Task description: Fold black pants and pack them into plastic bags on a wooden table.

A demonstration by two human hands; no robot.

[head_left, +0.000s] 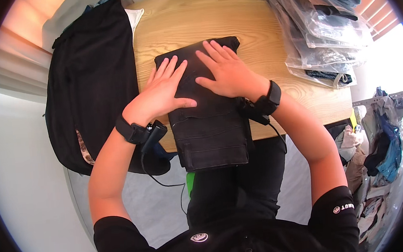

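Note:
A folded pair of black trousers (211, 125) lies on the wooden table, its waistband end reaching past the near edge. My left hand (163, 88) rests flat on its left side, fingers spread and pointing away from me. On the upper right part lies my right hand (228, 72), also flat with fingers apart. Neither hand grips the cloth. Each wrist wears a black strap with a small device, and a cable runs down from each.
Black garments (94, 87) are heaped along the table's left side. Clear zip bags (323, 45) with folded clothes are stacked at the right. Bare wood of the table (202, 17) shows beyond the trousers. More clothes (387, 144) fill a container at lower right.

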